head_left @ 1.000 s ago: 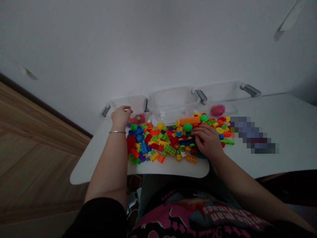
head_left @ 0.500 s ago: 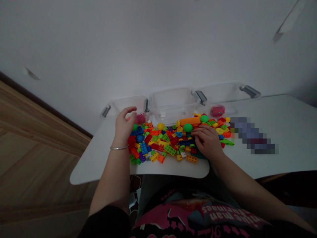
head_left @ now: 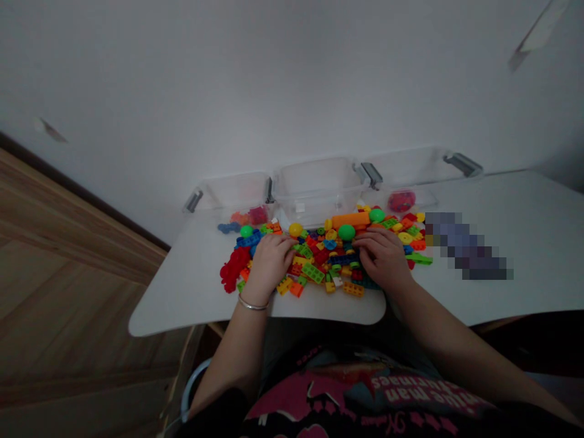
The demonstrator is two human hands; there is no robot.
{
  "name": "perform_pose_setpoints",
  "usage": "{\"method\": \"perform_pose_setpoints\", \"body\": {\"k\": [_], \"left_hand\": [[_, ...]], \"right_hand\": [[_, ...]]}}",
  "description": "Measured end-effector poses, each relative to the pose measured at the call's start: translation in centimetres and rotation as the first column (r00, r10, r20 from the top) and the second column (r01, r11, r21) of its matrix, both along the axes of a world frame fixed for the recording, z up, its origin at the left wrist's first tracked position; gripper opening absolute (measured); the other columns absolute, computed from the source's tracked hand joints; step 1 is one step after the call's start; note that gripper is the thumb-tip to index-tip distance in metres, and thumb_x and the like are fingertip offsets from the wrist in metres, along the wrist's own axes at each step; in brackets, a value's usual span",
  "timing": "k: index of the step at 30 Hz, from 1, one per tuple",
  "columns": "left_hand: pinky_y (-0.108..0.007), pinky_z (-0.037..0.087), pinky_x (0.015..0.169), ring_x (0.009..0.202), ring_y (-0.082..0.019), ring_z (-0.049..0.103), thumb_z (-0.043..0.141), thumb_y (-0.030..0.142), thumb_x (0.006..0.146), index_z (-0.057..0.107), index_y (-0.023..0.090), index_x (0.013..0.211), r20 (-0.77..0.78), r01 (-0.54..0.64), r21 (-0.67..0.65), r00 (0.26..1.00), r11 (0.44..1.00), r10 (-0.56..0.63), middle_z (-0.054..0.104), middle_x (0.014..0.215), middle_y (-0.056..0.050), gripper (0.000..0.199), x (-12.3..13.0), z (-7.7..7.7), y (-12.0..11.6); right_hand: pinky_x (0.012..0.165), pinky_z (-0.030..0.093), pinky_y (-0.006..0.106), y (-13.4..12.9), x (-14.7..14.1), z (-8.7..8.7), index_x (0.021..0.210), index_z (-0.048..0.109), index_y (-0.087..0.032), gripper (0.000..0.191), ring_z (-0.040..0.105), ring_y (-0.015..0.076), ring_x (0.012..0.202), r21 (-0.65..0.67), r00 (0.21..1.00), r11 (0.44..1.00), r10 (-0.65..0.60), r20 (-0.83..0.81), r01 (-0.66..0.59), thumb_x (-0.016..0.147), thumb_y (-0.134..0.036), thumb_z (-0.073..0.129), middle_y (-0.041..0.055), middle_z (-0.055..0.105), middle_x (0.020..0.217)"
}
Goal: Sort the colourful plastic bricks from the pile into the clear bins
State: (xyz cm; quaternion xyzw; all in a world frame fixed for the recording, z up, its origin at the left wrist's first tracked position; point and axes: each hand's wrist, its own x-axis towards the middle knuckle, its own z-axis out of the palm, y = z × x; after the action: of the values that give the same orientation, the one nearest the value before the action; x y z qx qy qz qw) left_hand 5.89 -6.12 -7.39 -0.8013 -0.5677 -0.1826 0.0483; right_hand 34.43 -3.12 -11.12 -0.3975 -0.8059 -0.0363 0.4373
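Head view: Hands at Block Pile

Left hand (head_left: 270,263) and right hand (head_left: 385,260) rest palm-down at the pile of toy blocks (head_left: 314,273), fingers loosely curled; whether either grips a piece cannot be determined. This posture probably steadies loose parts. The pile spreads across the surface (head_left: 182,298), likely for easy reach. Beyond it, a transparent bin (head_left: 322,207) stands near the wall (head_left: 292,79).

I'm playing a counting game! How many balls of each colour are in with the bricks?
Green balls: 3
Yellow ball: 1
Blue ball: 1, partly hidden by the left hand
Total: 5 balls that I can see. The hands or the bricks could be hiding more.
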Motion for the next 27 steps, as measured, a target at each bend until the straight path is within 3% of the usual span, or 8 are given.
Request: {"method": "perform_pose_setpoints", "body": {"k": [8,20,23,27], "left_hand": [[-0.046,0.044,0.099,0.115,-0.029,0.056,0.062,0.023,0.086,0.068,0.022,0.116,-0.066,-0.075,0.037,0.995,0.996,0.078,0.064,0.126,-0.010,0.031,0.8,-0.5,-0.4],[-0.047,0.044,0.096,0.110,-0.030,0.058,0.068,0.031,0.083,0.073,0.024,0.105,-0.104,-0.226,0.062,0.967,0.972,0.231,0.068,0.117,-0.006,0.023,1.0,-0.5,-0.4],[-0.046,0.044,0.096,0.107,-0.029,0.059,0.066,0.030,0.085,0.073,0.023,0.100,-0.057,-0.228,0.091,0.971,0.969,0.234,0.070,0.112,-0.006,0.019,1.1,-0.6,-0.3],[-0.043,0.046,0.096,0.102,-0.026,0.062,0.059,0.025,0.087,0.072,0.019,0.098,0.153,-0.189,0.157,0.974,0.969,0.165,0.073,0.103,-0.008,0.017,1.1,-0.6,0.0]], "right_hand": [[0.099,0.047,0.046,0.0,0.0,-0.1,0.087,0.071,-0.025,0.019,0.062,0.0246,0.103,-0.007,1.000,1.000,-0.001,-0.008,0.001,0.082,-0.014,0.057,0.0028,0.074,0.096],[0.100,0.046,0.045,0.0,0.0,-0.1,0.087,0.072,-0.023,0.018,0.062,0.0246,0.104,0.010,1.000,1.000,-0.002,-0.001,0.002,0.084,-0.014,0.056,0.0030,0.075,0.097],[0.100,0.047,0.045,0.0,0.0,-0.2,0.087,0.072,-0.023,0.018,0.062,0.0246,0.104,0.018,1.000,1.000,-0.004,-0.003,0.004,0.084,-0.014,0.056,0.0030,0.075,0.096],[0.099,0.047,0.045,0.0,0.0,-0.1,0.088,0.073,-0.023,0.019,0.062,0.0247,0.104,0.015,1.000,1.000,-0.007,0.003,0.007,0.085,-0.014,0.056,0.0030,0.075,0.097]]}}
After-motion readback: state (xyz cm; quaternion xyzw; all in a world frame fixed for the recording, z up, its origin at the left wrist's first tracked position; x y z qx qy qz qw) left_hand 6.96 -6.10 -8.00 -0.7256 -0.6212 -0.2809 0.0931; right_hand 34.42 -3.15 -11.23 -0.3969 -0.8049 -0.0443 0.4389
